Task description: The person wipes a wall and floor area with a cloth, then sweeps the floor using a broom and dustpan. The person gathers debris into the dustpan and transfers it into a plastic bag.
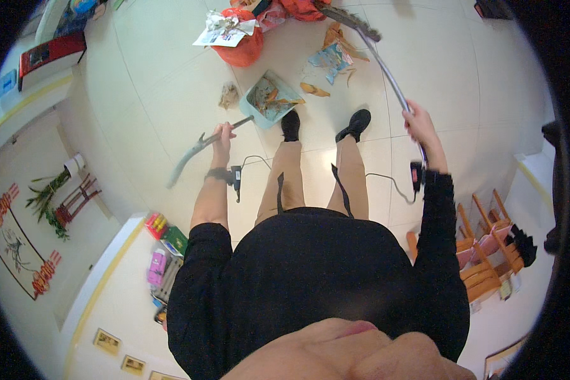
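Note:
My left hand (224,137) grips the handle (243,122) of a pale green dustpan (252,108), which rests on the floor by my left shoe. Dust, debris and orange-brown scraps lie in the pan, one strip reaching over its rim. In my right hand (419,124) is the metal stick of a broom (384,69). The broom's dusty bristle head (349,21) is at the far side, above a torn blue-and-white wrapper (331,59) and brown peel-like scraps (346,43). Another orange-brown scrap (315,90) lies between the wrapper and the dustpan.
A grey-brown clump (228,95) lies left of the dustpan. Beyond it stands a red bag (242,50) topped with paper and litter. Wooden chairs (484,251) stand at the right; boxes (164,232) are at the left. Cables hang from both wrist devices.

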